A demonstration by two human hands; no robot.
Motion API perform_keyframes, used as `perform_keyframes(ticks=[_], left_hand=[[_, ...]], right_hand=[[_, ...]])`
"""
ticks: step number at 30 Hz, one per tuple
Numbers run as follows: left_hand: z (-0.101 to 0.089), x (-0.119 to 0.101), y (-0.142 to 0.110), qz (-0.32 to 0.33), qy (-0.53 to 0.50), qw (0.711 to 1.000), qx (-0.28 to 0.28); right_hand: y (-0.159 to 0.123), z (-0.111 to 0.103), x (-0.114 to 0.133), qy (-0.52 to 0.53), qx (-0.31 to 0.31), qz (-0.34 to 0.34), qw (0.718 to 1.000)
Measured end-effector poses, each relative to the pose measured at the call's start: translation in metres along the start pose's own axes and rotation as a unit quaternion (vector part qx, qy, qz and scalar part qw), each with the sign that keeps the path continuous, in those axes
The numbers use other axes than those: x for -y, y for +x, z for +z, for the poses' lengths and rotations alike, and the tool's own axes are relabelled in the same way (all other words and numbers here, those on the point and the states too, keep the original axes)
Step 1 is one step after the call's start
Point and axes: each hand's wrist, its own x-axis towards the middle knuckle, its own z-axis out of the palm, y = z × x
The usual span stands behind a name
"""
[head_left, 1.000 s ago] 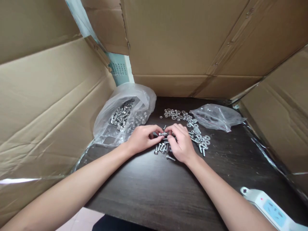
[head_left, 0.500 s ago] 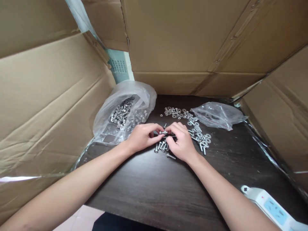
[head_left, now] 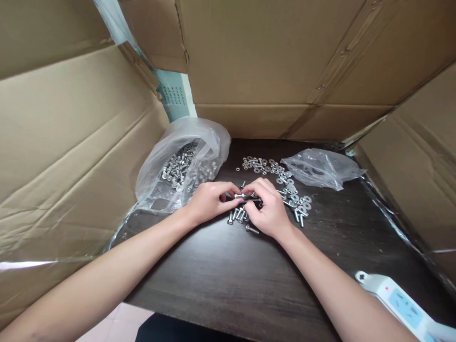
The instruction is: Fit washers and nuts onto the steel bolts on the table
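Observation:
Near the middle of the dark table, my left hand point(head_left: 208, 202) pinches a silver bolt point(head_left: 240, 195) between thumb and fingertips. The bolt lies roughly level, pointing to the right; a nut on it is too small to make out surely. My right hand point(head_left: 267, 206) is curled at the bolt's right end, its index fingertip close to it and its thumb lower and apart. Whether that fingertip touches the bolt is unclear. Below the hands lie several loose bolts point(head_left: 237, 216), partly hidden by the fingers, and a single bolt point(head_left: 252, 230) nearer me.
A clear plastic bag point(head_left: 149, 171) full of bolts stands at the left. Washers point(head_left: 304, 204) and nuts point(head_left: 245, 166) are scattered behind and right of my hands. Another plastic bag point(head_left: 322, 168) lies at back right. Cardboard walls point(head_left: 256, 61) surround the table; a power strip point(head_left: 392, 294) sits front right.
My right thumb and index finger have parted slightly at the bolt's end. My left hand keeps its pinch, and the whole view has shifted a little.

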Motion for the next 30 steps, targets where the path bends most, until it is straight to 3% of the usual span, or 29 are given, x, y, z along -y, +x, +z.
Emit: perform_keyframes(ticks=[30], left_hand=[[-0.0004, 0.0002, 0.0012, -0.006, 0.0, 1.0, 0.004]], right_hand=[[-0.0007, 0.0009, -0.0003, -0.004, -0.027, 0.007, 1.0]])
